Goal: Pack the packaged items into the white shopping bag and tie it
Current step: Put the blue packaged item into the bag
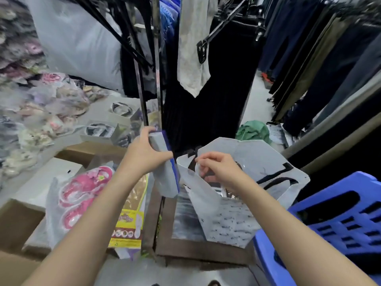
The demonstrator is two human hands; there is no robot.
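My left hand (146, 155) is clamped on a flat grey packet (165, 166) with a blue edge, fingers wrapped over its upper end and thumb along its face. The packet hangs near upright, its lower end just left of the bag mouth and not yet inside.

My right hand (216, 168) is closed in a pinch on the near rim of the white bag (226, 219), holding the mouth open. The bag stands to the right of the left hand, with black markings on its far wall and small print on its near wall. Something with stripes lies inside below my right hand; I cannot tell what it is.

Below and left of my left hand lie a clear packet of pink sandals (80, 195) and a yellow-labelled packet (129, 215), both on cardboard boxes (18, 221). The bag rests on a dark brown surface (204, 251). To the right of my right forearm stands a blue plastic stool (338, 221). Beyond both hands hang dark garments (208, 104) on a rack; a green cloth (253, 131) lies on the floor past the bag.
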